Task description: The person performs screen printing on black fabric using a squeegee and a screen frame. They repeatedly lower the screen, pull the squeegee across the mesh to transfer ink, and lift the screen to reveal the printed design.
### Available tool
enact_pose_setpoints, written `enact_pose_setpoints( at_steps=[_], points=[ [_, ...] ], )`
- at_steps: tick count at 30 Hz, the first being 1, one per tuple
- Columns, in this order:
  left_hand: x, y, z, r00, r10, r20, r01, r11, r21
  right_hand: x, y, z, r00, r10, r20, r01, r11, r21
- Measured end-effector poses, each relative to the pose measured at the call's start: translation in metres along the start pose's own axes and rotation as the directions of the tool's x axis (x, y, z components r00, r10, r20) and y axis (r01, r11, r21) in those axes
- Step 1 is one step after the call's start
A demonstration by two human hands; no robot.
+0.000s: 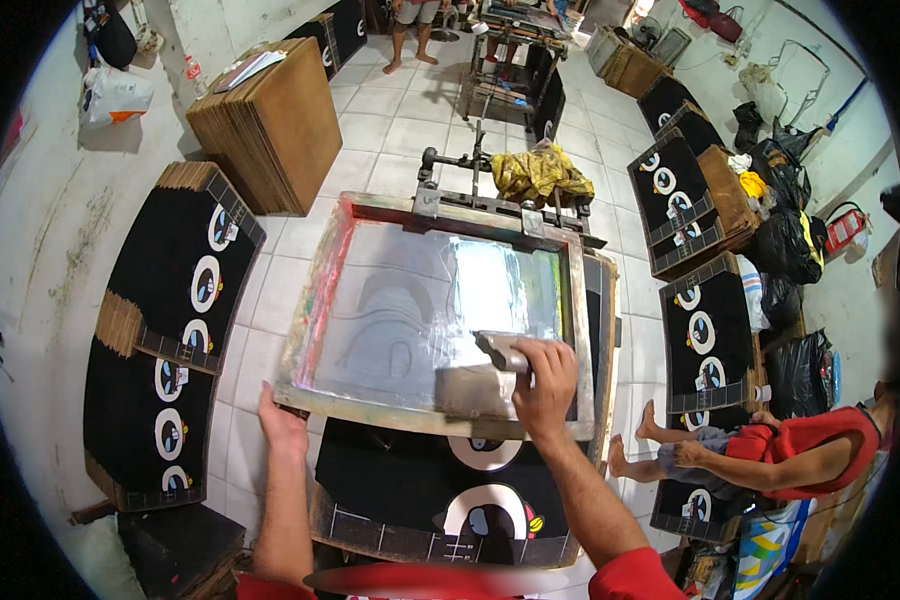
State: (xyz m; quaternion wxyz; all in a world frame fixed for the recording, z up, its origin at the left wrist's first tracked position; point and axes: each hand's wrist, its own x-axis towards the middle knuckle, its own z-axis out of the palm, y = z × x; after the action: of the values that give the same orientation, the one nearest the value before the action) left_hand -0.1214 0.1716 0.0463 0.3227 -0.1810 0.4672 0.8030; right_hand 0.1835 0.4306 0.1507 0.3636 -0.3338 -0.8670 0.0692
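A wooden-framed printing screen (305, 330) lies tilted in front of me, its mesh grey with a glossy white patch on the right. My left hand (284, 425) grips the frame's near left corner, with its fingertips partly hidden beneath the edge. In my right hand (547, 385) is a grey squeegee (507, 352), resting on or just above the mesh at the near right. Beneath the screen, a black printed board (380, 465) with white ring shapes shows along the near side. Metal hinge clamps (426, 203) hold the screen's far side.
Stacks of black printed boards (135, 420) stand on the left and more boards (705, 340) on the right. A pile of brown boards (295, 130) is at the far left. A yellow cloth (540, 175) drapes behind the screen. A person in red (810, 455) sits at right.
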Motion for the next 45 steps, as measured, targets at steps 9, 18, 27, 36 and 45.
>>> enact_pose_setpoints(
  at_steps=[9, 18, 27, 36, 45],
  points=[
    [0.032, -0.096, -0.045, 0.794, 0.603, -0.078, -0.251, 0.442, 0.861, 0.12, 0.109, 0.147, 0.949, -0.046, 0.312, 0.091, 0.987, -0.133],
    [0.019, -0.099, -0.026, 0.735, 0.675, -0.063, -0.21, 0.316, 0.925, 0.15, 0.123, 0.196, 0.92, -0.062, 0.388, 0.162, 0.959, -0.231],
    [0.018, -0.1, -0.019, 0.727, 0.684, -0.063, -0.197, 0.294, 0.935, 0.059, 0.077, 0.125, 0.854, -0.024, 0.52, 0.125, 0.979, -0.16],
    [0.012, -0.097, -0.016, 0.752, 0.654, -0.086, -0.142, 0.287, 0.947, 0.166, 0.122, 0.207, 0.931, -0.048, 0.361, 0.124, 0.974, -0.19],
    [0.016, -0.099, -0.02, 0.748, 0.66, -0.064, -0.196, 0.312, 0.93, 0.049, 0.077, 0.122, 0.885, -0.016, 0.465, 0.135, 0.965, -0.224]
  ],
)
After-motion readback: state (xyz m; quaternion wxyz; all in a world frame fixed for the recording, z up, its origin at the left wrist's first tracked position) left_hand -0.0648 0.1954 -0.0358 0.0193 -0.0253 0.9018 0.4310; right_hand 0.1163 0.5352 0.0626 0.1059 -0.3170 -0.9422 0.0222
